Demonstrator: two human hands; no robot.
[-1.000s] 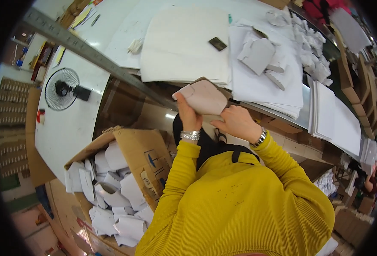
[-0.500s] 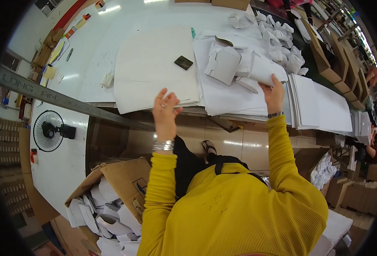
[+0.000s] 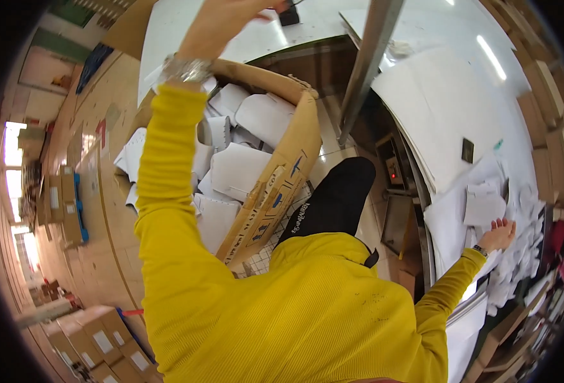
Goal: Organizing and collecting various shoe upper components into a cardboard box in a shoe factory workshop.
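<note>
My left hand (image 3: 221, 25) is raised at the top edge, above the far side of a big open cardboard box (image 3: 304, 127). Its fingers point right, partly cut off by the frame; those that show are stretched out, with nothing seen in them. Folded white card pieces (image 3: 231, 169) fill the box in a loose heap. Far to the right, my right hand (image 3: 500, 235) lies over the worktable with fingers apart, beside a small pile of white card pieces (image 3: 484, 207). Whether it touches them I cannot tell.
A metal post (image 3: 371, 64) rises between the box and the table. White sheets (image 3: 432, 121) cover the table, with a small dark square (image 3: 467, 150) on them. Crumpled white paper (image 3: 515, 246) lies past my right hand. Stacked cartons (image 3: 97, 341) stand at lower left.
My view has swung left, bringing the filled box to the middle. My left hand has moved from the table's edge out over the box; my right hand stays by the card pile.
</note>
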